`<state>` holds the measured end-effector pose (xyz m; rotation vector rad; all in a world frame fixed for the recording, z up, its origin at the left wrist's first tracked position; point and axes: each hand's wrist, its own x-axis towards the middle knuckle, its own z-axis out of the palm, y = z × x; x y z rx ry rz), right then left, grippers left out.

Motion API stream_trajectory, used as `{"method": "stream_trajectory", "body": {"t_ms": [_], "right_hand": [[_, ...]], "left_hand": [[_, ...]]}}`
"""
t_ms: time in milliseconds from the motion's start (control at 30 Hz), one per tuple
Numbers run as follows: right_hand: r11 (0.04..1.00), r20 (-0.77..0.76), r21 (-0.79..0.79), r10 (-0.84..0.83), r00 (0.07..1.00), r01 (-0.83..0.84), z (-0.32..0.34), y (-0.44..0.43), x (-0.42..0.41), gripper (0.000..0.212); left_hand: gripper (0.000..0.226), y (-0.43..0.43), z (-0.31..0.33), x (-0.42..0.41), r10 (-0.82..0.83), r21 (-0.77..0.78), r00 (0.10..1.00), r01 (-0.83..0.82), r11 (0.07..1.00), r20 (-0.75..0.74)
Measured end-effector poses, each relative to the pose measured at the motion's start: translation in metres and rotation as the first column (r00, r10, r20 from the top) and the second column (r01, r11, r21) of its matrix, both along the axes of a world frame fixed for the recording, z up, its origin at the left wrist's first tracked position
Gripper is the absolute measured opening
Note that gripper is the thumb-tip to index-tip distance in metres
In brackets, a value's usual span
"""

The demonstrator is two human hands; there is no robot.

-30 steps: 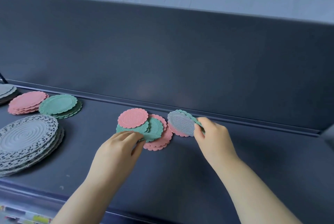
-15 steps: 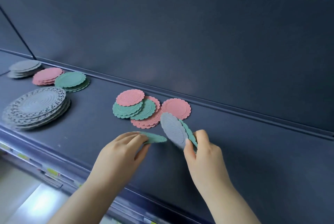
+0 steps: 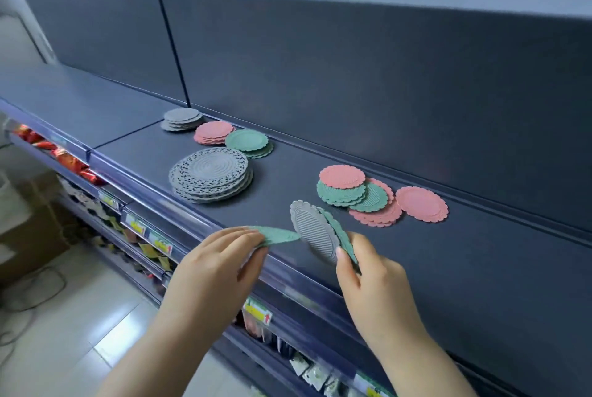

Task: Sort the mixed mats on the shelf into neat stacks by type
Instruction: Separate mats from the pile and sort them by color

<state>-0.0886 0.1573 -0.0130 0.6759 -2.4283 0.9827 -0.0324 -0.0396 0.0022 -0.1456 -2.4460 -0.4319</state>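
Note:
My left hand holds a green scalloped mat flat above the shelf's front edge. In my right hand a grey mat and a green mat behind it stand on edge, pinched together. A mixed pile of pink and green mats lies on the dark shelf, with a single pink mat beside it. Further left stand sorted stacks: large grey lace mats, green mats, pink mats and small grey mats.
The shelf's dark back panel rises right behind the mats. Lower shelves with packaged goods and price tags hang below the front edge. White floor tiles lie at the lower left.
Both hands have drawn back from the mixed pile toward the front edge, each keeping its mats. The camera has swung left, so the sorted stacks now show fully.

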Motion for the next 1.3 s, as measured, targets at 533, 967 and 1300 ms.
{"method": "stream_trajectory", "body": {"t_ms": [533,967,1300], "right_hand": [[0.985,0.077,0.083,0.143,0.987,-0.149,-0.049,-0.240,0.075,0.021],[0.987,-0.053,-0.042,0.152,0.987,-0.155,0.013,-0.352,-0.074,0.016],[0.986,-0.026,0.096,0.139,0.990,-0.136,0.034,-0.419,-0.171,0.020]], "left_hand": [[0.037,-0.236,-0.052,0.087,0.066,-0.022,0.989,-0.063,0.998,0.134],[0.028,-0.342,-0.011,-0.051,0.049,0.002,0.986,-0.049,0.999,-0.160],[0.032,-0.412,-0.018,-0.147,0.050,0.049,0.994,-0.046,0.998,-0.094]]}}
